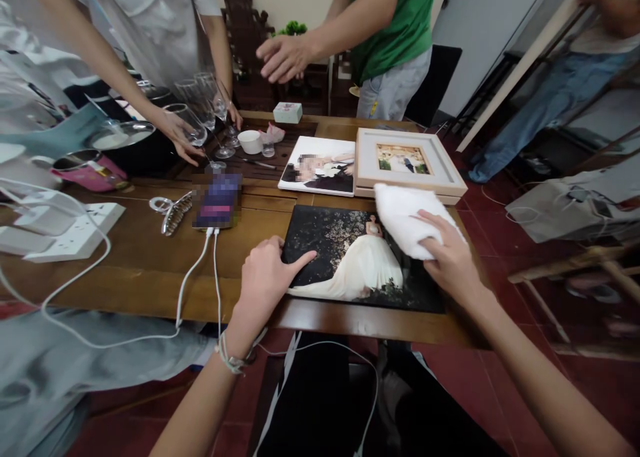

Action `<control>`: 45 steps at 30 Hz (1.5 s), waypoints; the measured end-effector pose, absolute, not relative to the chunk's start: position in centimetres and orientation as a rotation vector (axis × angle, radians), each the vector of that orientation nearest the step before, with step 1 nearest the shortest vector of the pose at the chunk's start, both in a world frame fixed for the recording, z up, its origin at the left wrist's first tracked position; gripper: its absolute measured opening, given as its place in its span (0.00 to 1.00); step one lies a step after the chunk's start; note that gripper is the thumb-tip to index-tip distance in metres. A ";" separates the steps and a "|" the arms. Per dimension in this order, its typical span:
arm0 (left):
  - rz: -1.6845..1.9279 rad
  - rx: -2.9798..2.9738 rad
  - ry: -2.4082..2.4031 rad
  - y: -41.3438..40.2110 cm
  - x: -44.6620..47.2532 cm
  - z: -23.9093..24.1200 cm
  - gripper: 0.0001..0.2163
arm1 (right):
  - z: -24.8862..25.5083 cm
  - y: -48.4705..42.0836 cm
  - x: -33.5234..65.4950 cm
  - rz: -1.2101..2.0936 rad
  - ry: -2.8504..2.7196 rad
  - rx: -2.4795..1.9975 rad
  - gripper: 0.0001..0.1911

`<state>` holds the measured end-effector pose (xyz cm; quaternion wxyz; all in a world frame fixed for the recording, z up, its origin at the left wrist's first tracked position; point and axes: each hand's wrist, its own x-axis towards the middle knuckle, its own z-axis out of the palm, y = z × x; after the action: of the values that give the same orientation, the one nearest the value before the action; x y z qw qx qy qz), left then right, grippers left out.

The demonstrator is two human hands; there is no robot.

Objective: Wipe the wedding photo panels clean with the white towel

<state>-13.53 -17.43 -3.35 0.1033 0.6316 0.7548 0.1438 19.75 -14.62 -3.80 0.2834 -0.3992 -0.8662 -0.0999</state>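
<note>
A dark photo panel [345, 244] with a figure in a white gown lies flat at the near edge of the wooden table [140, 270]. My left hand [267, 277] rests on its left edge, fingers curled and the forefinger stretched onto the picture. My right hand [447, 250] presses a folded white cloth [407, 217] onto the panel's upper right corner, fingers laid over it.
Behind the panel lie a second photo print [320, 167] and a framed picture [407, 164]. A phone [219, 200] on white cables, a hair claw [175, 214] and a power strip [75, 230] sit left. Other people handle wine glasses [193, 120] at the far side.
</note>
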 end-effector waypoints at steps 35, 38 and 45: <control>0.860 2.210 1.520 -15.9 -14.2 -7.3 0.21 | -0.9 -23.3 18.2 0.167 -2.733 -1.077 0.23; 0.858 2.217 1.484 -15.8 -14.4 -7.4 0.21 | -0.5 -20.1 18.4 0.114 -2.710 -1.165 0.24; 0.878 2.224 1.459 -15.8 -14.5 -7.4 0.22 | -2.9 -10.6 17.8 0.083 -2.650 -1.257 0.27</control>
<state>-14.52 -15.83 -7.42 0.1693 0.7825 0.5134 0.3087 17.80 -10.64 -2.90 0.1033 -0.4261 -0.8983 0.0280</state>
